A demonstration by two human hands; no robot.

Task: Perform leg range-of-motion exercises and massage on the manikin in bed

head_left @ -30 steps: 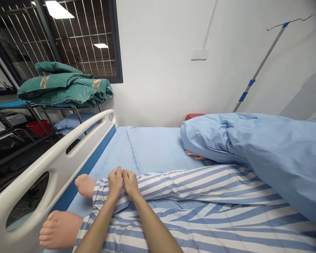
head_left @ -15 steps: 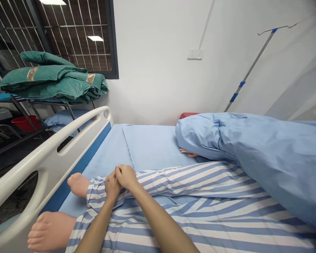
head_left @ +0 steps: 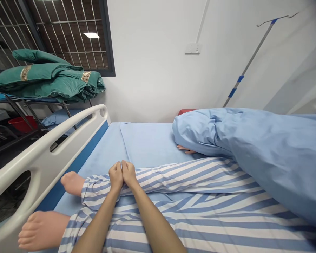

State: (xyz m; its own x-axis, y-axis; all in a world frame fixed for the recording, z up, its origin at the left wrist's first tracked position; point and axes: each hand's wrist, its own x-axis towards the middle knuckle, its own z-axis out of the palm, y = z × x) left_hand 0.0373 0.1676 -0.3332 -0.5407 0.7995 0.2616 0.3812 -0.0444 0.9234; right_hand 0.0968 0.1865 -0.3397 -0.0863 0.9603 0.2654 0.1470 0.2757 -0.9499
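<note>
My left hand (head_left: pixel 116 175) and my right hand (head_left: pixel 129 173) are closed, side by side with their thumb sides together. Both are over the far lower leg of a manikin in blue-and-white striped trousers (head_left: pixel 179 177). The curled fingers face away from me, so I cannot see whether they hold the cloth. To the left, the manikin's far foot (head_left: pixel 73 183) and near foot (head_left: pixel 43 230) are bare. A light blue quilt (head_left: pixel 268 140) is pushed up over its upper body, and a manikin hand (head_left: pixel 186 149) shows under the edge.
A cream bed end board (head_left: pixel 65 138) rises at the left of the blue-sheeted bed (head_left: pixel 150 140). Beyond it are folded green quilts (head_left: pixel 55 82) on a rack and a red bucket (head_left: pixel 22 123). An IV pole (head_left: pixel 250 63) stands behind at the right, by the wall.
My hands were clasped, the right partly over the left. Now they have come apart into two closed hands set side by side. The view has shifted slightly.
</note>
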